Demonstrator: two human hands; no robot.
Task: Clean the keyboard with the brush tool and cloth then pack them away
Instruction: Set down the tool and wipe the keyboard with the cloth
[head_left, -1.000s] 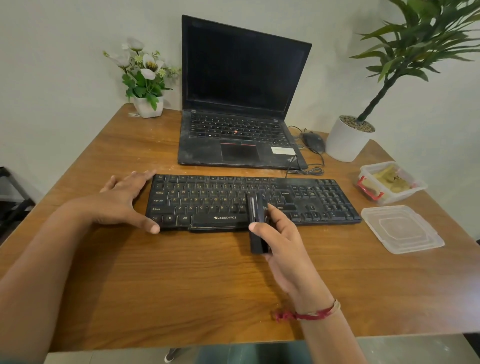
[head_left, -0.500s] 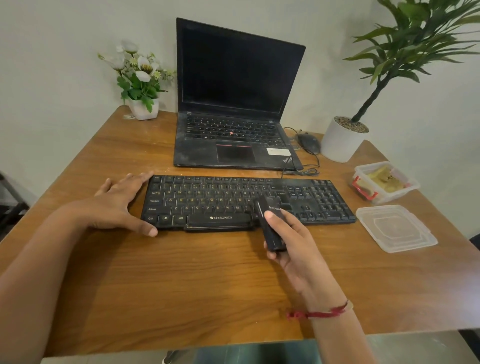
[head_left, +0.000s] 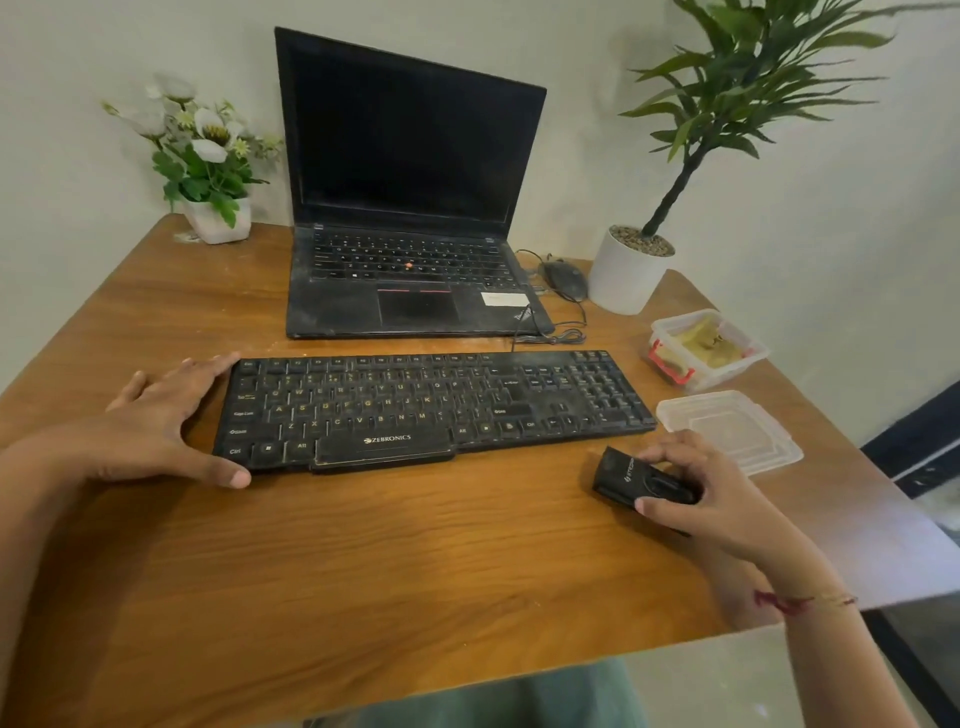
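Right hand (head_left: 727, 501) grips the brush tool (head_left: 623, 475); maybe lay it down softly while flat left hand (head_left: 156, 415) steadies the keyboard (head_left: 431, 400)

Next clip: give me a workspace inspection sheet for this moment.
Surface: wooden table, pale specks near the laptop.
Job's things: dusty keyboard; brush tool held beyond its front right corner; cloth in open box, lid beside it.
Clutter: laptop, flower pot, potted plant.
Hands: left hand rests against keyboard's left end; right hand grips brush tool.
Cables: mouse cable coiled behind keyboard.
Surroundings: plain wall.
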